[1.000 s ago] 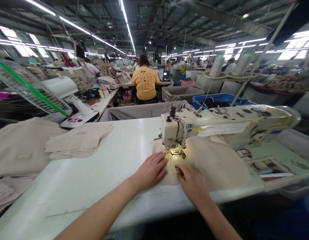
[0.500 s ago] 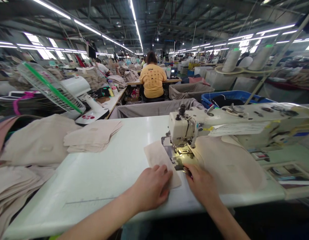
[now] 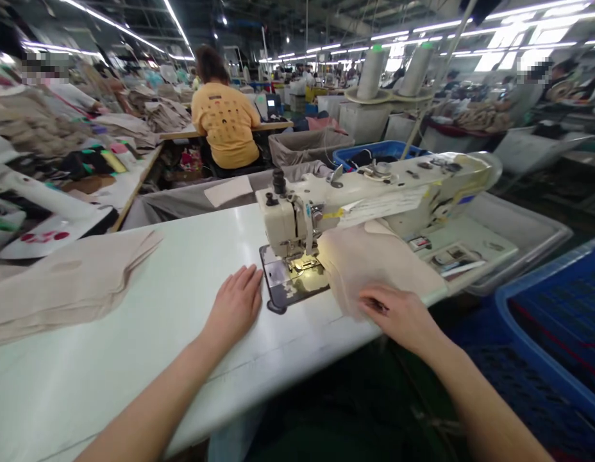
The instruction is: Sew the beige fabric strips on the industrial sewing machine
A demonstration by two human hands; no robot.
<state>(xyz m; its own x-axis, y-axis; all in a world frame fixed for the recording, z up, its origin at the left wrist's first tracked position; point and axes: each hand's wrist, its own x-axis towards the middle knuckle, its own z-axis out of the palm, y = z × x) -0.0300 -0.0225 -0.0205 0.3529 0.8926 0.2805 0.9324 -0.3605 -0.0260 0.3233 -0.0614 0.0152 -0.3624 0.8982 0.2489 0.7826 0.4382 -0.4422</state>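
My left hand (image 3: 236, 301) lies flat on the white table with its fingers stretched out, beside the left edge of the sewing machine's metal plate (image 3: 304, 289). It holds nothing. My right hand (image 3: 403, 317) is curled at the near edge of the beige fabric pieces (image 3: 374, 256), which lie right of the needle area. Something small and dark shows between its fingers, too hidden to name. Above the plate stands the sewing machine (image 3: 285, 221), its lamp lighting the needle area. A single beige fabric piece (image 3: 229, 191) is beyond the table's far edge, against the grey cloth bin.
A stack of beige fabric (image 3: 76, 282) lies on the table's left side, near a white fan base (image 3: 42, 231). The grey cloth bin (image 3: 172, 199) stands behind the table. A blue crate (image 3: 557, 301) is at right. A co-worker in a yellow shirt (image 3: 225, 122) sits ahead.
The beige piece under my left hand has gone from the table to over the grey bin. My right hand has moved from the plate to the fabric pieces. The view has turned right.
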